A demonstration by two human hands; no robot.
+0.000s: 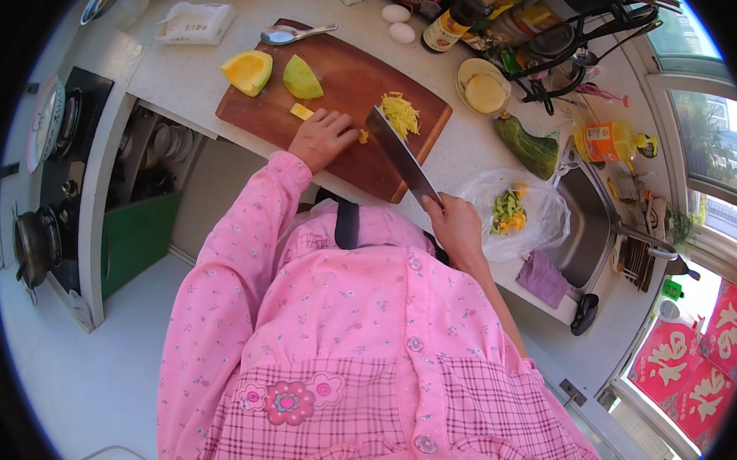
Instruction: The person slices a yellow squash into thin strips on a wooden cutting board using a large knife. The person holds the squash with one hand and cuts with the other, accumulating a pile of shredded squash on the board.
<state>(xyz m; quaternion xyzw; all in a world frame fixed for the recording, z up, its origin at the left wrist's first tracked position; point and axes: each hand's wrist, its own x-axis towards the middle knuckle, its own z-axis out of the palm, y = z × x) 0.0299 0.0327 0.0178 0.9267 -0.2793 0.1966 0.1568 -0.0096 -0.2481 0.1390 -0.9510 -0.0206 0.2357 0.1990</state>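
My right hand grips the handle of a kitchen cleaver, whose blade slants over the right half of a wooden cutting board. On the board's near side rests my left hand, fingers bent and pointing towards the blade; what lies under them is hidden. Small yellow bits show by its fingertips, and a yellow squash piece lies just beyond its knuckles. Past the blade sits a pile of pale yellow-green shreds. Two peeled squash chunks, one yellow and hollowed, one green-sided, stand farther back.
A metal spoon lies across the board's far edge. To the right are a dark green squash, a plastic bag with peelings and the sink. Two eggs and a sauce bottle stand behind.
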